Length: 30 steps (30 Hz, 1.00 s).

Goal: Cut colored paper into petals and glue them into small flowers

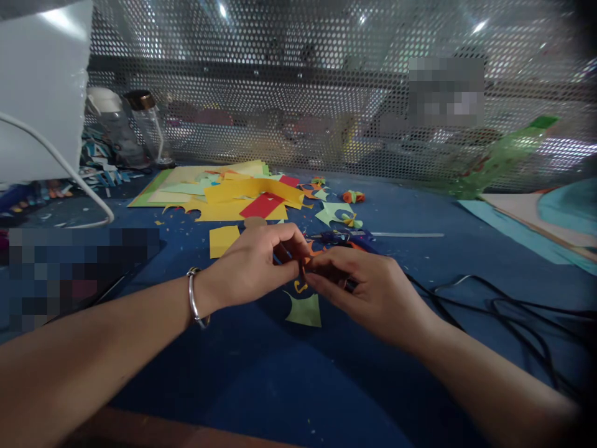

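My left hand [254,264], a silver bangle on its wrist, pinches with thumb and forefinger close above the table. Fingertip to fingertip with it, my right hand [368,289] pinches at the same spot. What sits between them is small, dark and mostly hidden. A curled yellow paper strip [301,287] shows just below the fingertips, and a green paper scrap [305,310] with a curved cut lies nearer to me. Orange paper scraps [317,249] peek out behind my fingers. Beyond my right hand lies a blue glue gun [342,236] with a clear glue stick [410,235].
Paper sheets [224,208] and offcuts pile up behind my hands, near an orange paper rosette [353,196] and a green-and-yellow one [351,221]. Black cable [504,305] loops at right. Bottles [149,127] and a green bottle [508,152] stand by the perforated metal screen [280,87].
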Available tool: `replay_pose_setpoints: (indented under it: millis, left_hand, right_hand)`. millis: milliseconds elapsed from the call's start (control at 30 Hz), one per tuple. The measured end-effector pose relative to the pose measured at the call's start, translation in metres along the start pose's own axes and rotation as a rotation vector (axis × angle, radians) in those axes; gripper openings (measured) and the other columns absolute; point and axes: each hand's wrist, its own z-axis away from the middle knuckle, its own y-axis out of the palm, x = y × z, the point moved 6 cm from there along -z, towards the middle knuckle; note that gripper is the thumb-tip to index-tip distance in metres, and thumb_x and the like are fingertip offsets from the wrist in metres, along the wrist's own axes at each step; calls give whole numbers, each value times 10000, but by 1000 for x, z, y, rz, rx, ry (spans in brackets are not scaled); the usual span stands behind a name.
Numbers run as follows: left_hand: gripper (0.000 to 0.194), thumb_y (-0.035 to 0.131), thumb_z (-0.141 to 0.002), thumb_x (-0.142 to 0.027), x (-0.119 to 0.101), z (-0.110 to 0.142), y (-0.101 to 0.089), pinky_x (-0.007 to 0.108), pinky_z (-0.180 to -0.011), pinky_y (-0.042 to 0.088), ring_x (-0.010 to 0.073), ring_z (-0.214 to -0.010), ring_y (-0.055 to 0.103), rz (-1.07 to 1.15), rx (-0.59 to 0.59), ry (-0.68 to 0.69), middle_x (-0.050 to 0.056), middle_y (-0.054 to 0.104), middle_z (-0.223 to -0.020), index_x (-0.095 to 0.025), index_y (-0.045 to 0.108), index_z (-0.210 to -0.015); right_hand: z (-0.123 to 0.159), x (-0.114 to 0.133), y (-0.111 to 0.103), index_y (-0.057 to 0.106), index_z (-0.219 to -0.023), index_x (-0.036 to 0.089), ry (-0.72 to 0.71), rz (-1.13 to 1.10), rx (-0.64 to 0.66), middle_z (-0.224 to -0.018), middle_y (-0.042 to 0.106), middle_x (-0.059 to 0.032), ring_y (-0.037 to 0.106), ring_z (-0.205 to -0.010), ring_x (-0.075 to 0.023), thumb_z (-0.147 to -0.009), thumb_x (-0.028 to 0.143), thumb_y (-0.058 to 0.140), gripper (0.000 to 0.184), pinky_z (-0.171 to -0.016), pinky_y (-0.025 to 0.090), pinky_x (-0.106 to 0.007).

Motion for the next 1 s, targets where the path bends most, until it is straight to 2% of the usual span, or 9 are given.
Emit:
replay_pose_setpoints:
  millis: [500,1000]
  left_hand:
    - [105,590,-801,-113,-10,3,-3,193,-616,505,84,-666,618,-69,-54,51,-3,678,-804,-177,637,-870]
    - [82,594,-815,-137,-7,3,-3,193,-625,514,86,-686,628,-62,-47,62,0,682,-819,-178,633,-873]
  right_hand:
    - [1,1,1,670,-855,201,32,-37,11,-755,654,3,585,-638,-118,-924,315,565,171,-565,445,-232]
    - [0,-2,2,684,-904,208,59,-80,27,-803,685,-7,623,-707,-136,-932,318,554,172,-602,471,-238]
